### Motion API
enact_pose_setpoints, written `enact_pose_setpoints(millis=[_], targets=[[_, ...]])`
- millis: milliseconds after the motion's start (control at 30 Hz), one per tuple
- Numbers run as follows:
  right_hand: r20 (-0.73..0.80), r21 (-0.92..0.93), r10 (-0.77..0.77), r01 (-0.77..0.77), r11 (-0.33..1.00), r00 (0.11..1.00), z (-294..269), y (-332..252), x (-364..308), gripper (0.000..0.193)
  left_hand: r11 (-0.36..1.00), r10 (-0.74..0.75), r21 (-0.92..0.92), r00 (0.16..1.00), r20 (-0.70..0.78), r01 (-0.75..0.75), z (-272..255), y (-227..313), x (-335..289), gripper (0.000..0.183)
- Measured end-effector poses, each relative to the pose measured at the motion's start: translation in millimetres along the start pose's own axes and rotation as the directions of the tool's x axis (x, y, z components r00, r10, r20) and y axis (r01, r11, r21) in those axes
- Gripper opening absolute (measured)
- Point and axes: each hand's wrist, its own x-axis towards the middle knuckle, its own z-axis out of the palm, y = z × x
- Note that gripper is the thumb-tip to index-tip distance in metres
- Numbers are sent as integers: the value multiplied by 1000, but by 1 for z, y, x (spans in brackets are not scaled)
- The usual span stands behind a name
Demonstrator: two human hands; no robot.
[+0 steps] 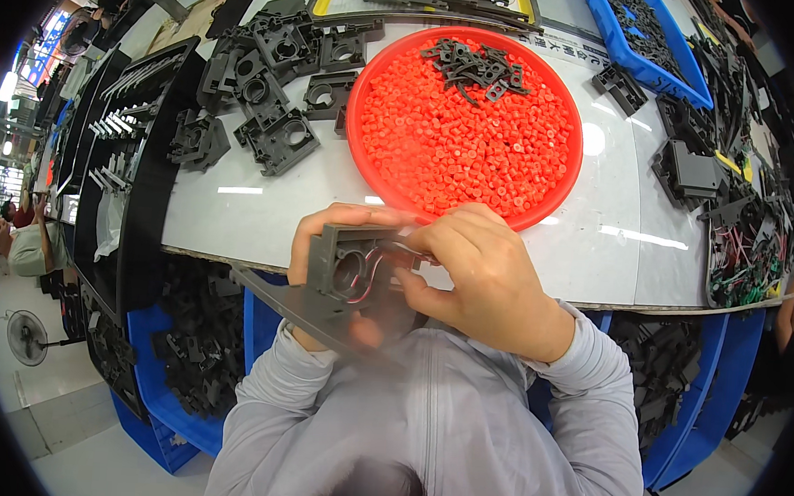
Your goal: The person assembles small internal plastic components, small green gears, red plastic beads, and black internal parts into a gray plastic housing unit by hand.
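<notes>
My left hand (pixel 319 228) is wrapped round a dark grey plastic housing (pixel 310 308) with a round opening, held over the table's near edge in front of my chest. Thin red and white wires (pixel 369 281) curve across the opening. At the housing's right side, my right hand (pixel 493 286) pinches the wires between thumb and fingers. The lower part of the housing is blurred. Just beyond both hands stands a round red tray (pixel 360 141) full of small red plastic caps (pixel 475 153), with several small dark brackets (pixel 481 67) lying on top.
Similar grey housings (pixel 281 141) are piled at the left of the white table (pixel 614 261). A black rack (pixel 152 169) stands farther left. Wire bundles (pixel 751 261) and a blue bin (pixel 698 89) lie at the right. Blue crates (pixel 141 341) of dark parts sit below the table edge.
</notes>
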Motion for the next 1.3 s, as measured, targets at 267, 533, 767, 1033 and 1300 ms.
enact_pose_setpoints(millis=[267,533,767,1033,1300], targets=[[129,252,162,-191,949,978,-9,9,2,30,996,-15,-87,1000,-15,14,-7,-9,1,90],[640,684,284,-698,212,714,-39,52,6,26,971,-67,-226,996,63,79,-9,11,11,96],[758,626,21,-737,256,652,-39,48,5,20,964,-30,-263,997,68,47,-10,17,10,96],[438,660,370,-573,486,819,-49,26,12,13,955,3,-292,987,159,45,-19,6,8,93],[330,216,-129,58,975,935,-42,-20,11,13,933,-58,-350,995,78,82,-21,-5,13,88]])
